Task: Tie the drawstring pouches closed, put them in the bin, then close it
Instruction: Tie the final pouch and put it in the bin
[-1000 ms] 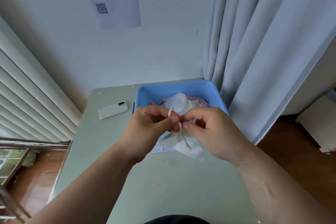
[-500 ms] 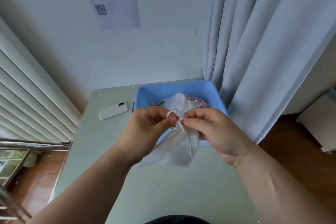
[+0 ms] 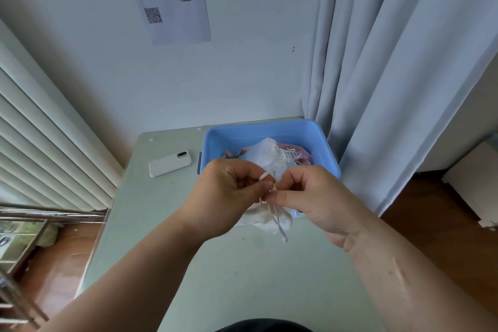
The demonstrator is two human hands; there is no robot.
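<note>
**Item: white drawstring pouch, knot under way**

We hold one white pouch [image 3: 256,218] just in front of the near wall of the blue bin [image 3: 269,129], above the bench [image 3: 242,277].

- **Hands:** Our left hand [image 3: 223,199] pinches a loop of the cord [image 3: 280,229]. Our right hand [image 3: 320,197] pinches the cord right beside it.
- **Nearby:** More pouches [image 3: 269,155] lie inside the bin, and a phone [image 3: 170,164] lies left of it.
- **Risk, as we judge it:** The thin cord may slip from either pinch, and the loop would open before the knot bites.
- **Against half a second ago:** The pouch hangs more tightly bunched, and one cord tail dangles lower.
</note>
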